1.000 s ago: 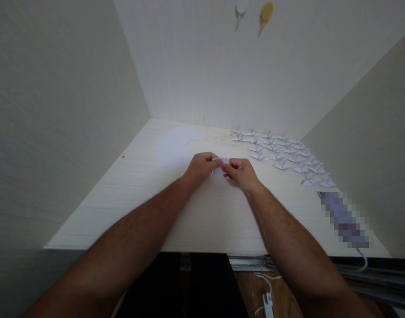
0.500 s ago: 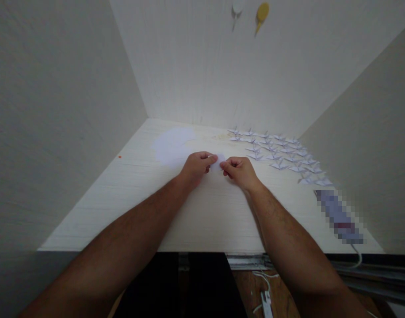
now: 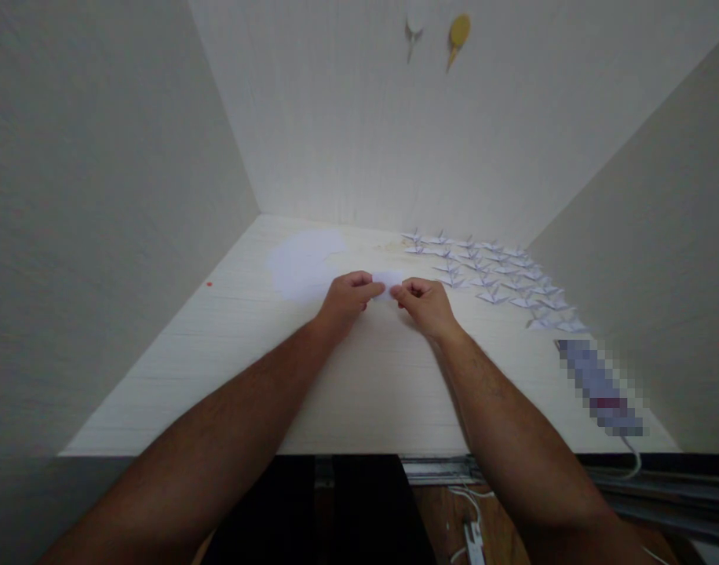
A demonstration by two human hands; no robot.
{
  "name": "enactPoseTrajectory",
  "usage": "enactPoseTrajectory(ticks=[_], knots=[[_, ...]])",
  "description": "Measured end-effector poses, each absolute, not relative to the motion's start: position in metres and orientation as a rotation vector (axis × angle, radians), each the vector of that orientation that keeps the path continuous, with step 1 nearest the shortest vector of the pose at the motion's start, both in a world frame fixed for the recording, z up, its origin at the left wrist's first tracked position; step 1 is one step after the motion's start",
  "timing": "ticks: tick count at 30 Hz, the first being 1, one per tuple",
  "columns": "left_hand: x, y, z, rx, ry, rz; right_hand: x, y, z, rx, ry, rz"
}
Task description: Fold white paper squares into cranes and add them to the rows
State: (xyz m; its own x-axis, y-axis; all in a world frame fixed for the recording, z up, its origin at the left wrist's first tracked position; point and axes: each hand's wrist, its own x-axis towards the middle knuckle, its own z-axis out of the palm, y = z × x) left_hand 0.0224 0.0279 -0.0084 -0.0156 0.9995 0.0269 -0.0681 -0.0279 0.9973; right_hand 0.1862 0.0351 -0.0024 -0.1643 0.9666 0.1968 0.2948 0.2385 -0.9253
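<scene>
Between my two hands is a small piece of white paper (image 3: 388, 279), held above the middle of the table. My left hand (image 3: 351, 297) pinches its left side with the thumb on top. On the right side, my right hand (image 3: 421, 302) grips the paper between thumb and curled fingers. The thumbs are close together near the paper's lower edge. Whether the paper carries folds is too small to make out. Loose white paper sheets (image 3: 304, 263) lie spread behind my left hand. Several folded paper cranes (image 3: 483, 280) stand in rows beyond my right hand.
A blurred-out flat device (image 3: 600, 384) with a white cable (image 3: 633, 459) lies at the table's right. Walls enclose the table (image 3: 218, 377) at the left, back and right. A white hook and a yellow hook (image 3: 459, 31) hang on the back wall. A power strip (image 3: 473, 541) is below.
My thumbs have come closer together, and the paper now shows as a wider strip above them instead of a tilted piece. The view has shifted slightly.
</scene>
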Motion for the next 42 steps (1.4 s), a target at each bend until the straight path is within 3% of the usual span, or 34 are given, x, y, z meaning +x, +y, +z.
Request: enactPoseTrajectory(ticks=[6,28,42], knots=[[0.0221,0.0245,-0.0031,1.228,1.277,1.302,0.1862,0.0392,-0.0056,-1.199,-1.434,0.925],[0.0221,0.0322,-0.0121,1.050,1.146,1.329,0.1847,0.0399,-0.0048,-1.212,-1.400,0.922],[0.0264,0.0281,-0.0104,1.253,1.213,1.277,0.1833,0.0390,-0.0063,-1.215,-1.390,0.963]])
